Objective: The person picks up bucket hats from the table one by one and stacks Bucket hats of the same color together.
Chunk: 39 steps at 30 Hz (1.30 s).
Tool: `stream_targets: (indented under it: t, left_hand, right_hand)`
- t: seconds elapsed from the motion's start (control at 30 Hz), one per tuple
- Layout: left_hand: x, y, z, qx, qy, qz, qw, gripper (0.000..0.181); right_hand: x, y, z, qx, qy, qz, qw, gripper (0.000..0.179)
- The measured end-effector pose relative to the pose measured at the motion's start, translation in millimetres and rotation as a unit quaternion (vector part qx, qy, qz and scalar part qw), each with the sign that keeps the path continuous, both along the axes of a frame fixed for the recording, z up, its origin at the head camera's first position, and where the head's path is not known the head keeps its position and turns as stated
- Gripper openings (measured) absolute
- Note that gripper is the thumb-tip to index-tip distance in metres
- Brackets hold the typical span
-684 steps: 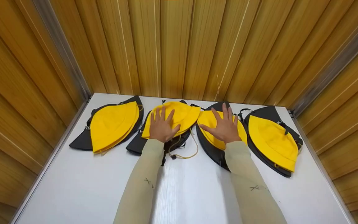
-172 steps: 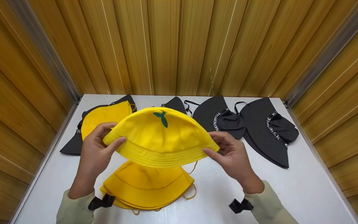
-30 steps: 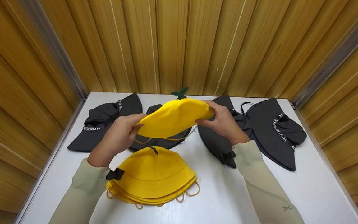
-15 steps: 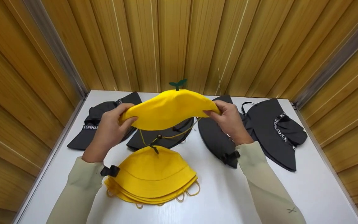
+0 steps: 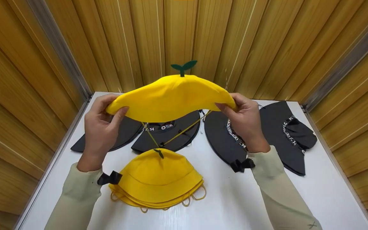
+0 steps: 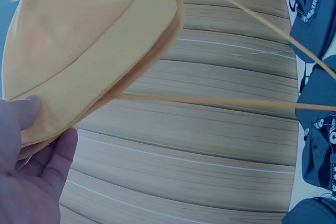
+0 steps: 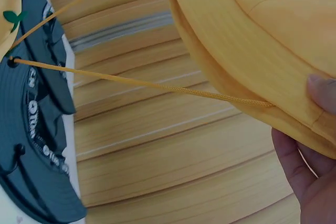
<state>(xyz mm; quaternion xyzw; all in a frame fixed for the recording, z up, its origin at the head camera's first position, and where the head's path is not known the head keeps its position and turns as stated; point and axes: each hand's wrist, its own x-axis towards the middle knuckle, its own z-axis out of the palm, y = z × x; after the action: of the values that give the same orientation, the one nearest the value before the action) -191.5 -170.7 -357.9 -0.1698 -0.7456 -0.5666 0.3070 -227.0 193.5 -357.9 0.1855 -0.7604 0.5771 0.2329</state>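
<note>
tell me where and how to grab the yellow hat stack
I'd probably pinch the yellow hat stack by both brim corners, coming from left and right, thumbs on top: its crown points away and its layered brims flare to each side.

Wht tbl btwn brn walls

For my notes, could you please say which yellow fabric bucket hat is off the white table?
The yellow hat held up by the left hand and right hand; the other yellow hats lie stacked on the white table below.
</note>
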Motion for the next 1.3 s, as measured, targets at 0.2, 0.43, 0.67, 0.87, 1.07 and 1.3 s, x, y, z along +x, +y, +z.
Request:
stream_targets:
  t: [0.2, 0.43, 0.67, 0.87, 1.07, 1.3]
  left_hand:
    - [16.0, -4.5, -0.9, 0.021, 0.005, 0.002, 0.9998, 0.038]
    - [34.7, -12.4, -17.2, 0.041, -0.048, 0.000, 0.9980, 0.038]
    - [53.9, -21.5, -37.3, 0.057, -0.100, 0.010, 0.9933, 0.039]
    - [68.8, -29.0, -58.2, 0.048, -0.171, 0.042, 0.9831, 0.037]
    - [75.2, -35.7, -84.9, 0.014, -0.293, 0.056, 0.9545, 0.037]
    - [73.5, -43.3, -121.4, -0.051, -0.420, 0.075, 0.9028, 0.040]
  right_hand:
    - [19.7, -1.9, 4.4, 0.016, 0.014, 0.013, 0.9997, 0.022]
    - [36.0, -6.9, -16.7, 0.004, -0.038, 0.054, 0.9978, 0.024]
    - [55.3, -14.2, -47.6, -0.015, -0.092, 0.094, 0.9912, 0.031]
    - [68.9, -19.1, -76.1, -0.030, -0.146, 0.119, 0.9817, 0.048]
    - [76.3, -21.2, -112.7, -0.006, -0.195, 0.110, 0.9746, 0.050]
    - [84.7, -28.8, -156.9, 0.017, -0.255, 0.089, 0.9628, 0.046]
